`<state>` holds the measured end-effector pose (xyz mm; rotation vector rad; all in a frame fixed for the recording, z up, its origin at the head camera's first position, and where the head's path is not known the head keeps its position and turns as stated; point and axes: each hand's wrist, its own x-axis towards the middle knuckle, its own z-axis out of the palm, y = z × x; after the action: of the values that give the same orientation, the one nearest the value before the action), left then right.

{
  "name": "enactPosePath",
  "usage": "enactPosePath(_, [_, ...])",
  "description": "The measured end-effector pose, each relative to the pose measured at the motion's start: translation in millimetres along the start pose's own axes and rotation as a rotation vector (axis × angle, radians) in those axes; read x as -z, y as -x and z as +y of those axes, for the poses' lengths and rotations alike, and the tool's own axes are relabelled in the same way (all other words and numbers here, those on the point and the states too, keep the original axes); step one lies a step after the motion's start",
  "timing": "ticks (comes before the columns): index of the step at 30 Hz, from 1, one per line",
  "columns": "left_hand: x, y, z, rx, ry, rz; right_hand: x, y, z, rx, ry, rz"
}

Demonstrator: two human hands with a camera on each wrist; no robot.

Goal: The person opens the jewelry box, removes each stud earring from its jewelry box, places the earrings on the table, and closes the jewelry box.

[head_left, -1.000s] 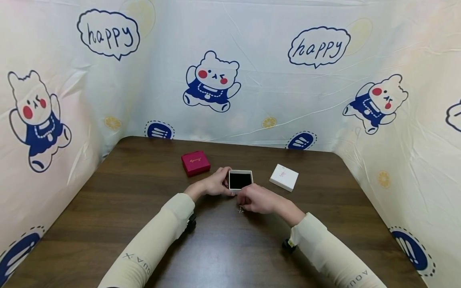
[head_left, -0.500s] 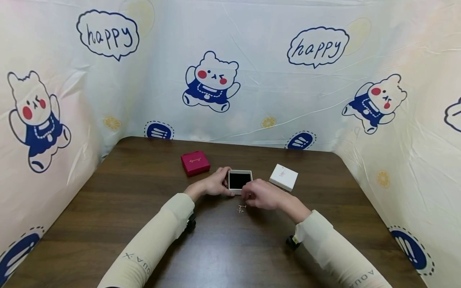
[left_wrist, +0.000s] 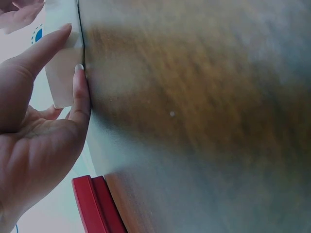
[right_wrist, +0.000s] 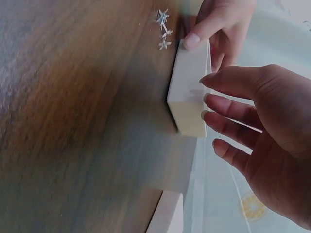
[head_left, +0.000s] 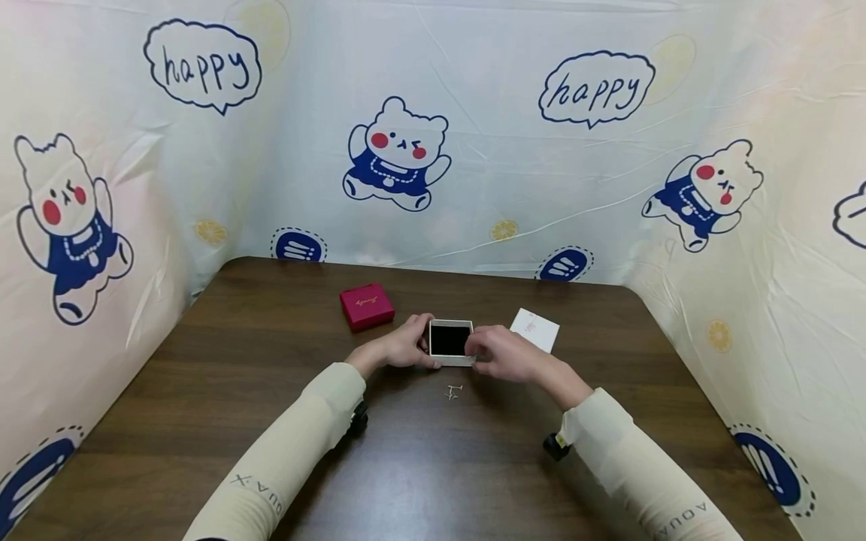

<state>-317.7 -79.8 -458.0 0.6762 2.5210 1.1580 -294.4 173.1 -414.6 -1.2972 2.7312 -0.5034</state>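
Near the table's middle stands a small open white box (head_left: 451,361) with a black lining (head_left: 449,340). My left hand (head_left: 407,343) grips its left end, the thumb along the near side. At the right end is my right hand (head_left: 504,353). In the right wrist view its bent, parted fingers (right_wrist: 233,116) have their tips at the box's open edge, with nothing visible between them. I cannot tell whether they touch the lining. On the table in front of the box lie small silver star-shaped jewellery pieces (head_left: 453,392).
A red box (head_left: 367,306) with gold lettering sits behind and left of my left hand. To the right lies a white lid (head_left: 537,329) with pink print, partly hidden by my right hand. The brown table (head_left: 271,421) meets a printed curtain (head_left: 473,150) at the back.
My right hand has left the star-shaped jewellery pieces and moved up and right to the box's right end, covering part of the white lid. My left hand and the box have stayed put.
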Motion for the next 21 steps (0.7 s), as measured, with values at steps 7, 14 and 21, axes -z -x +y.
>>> enactPosePath(7, [0.0, -1.1, -1.6, -0.003, -0.005, -0.005, 0.2, 3, 13, -0.078, 0.016, -0.012])
enactPosePath(14, [-0.5, -1.7, -0.6, -0.001, -0.012, -0.002, 4.2, 9, 25, -0.122, 0.043, -0.006])
enactPosePath(21, [-0.1, -1.6, -1.0, -0.003, -0.016, -0.007, 10.5, 15, 39, -0.132, 0.05, 0.043])
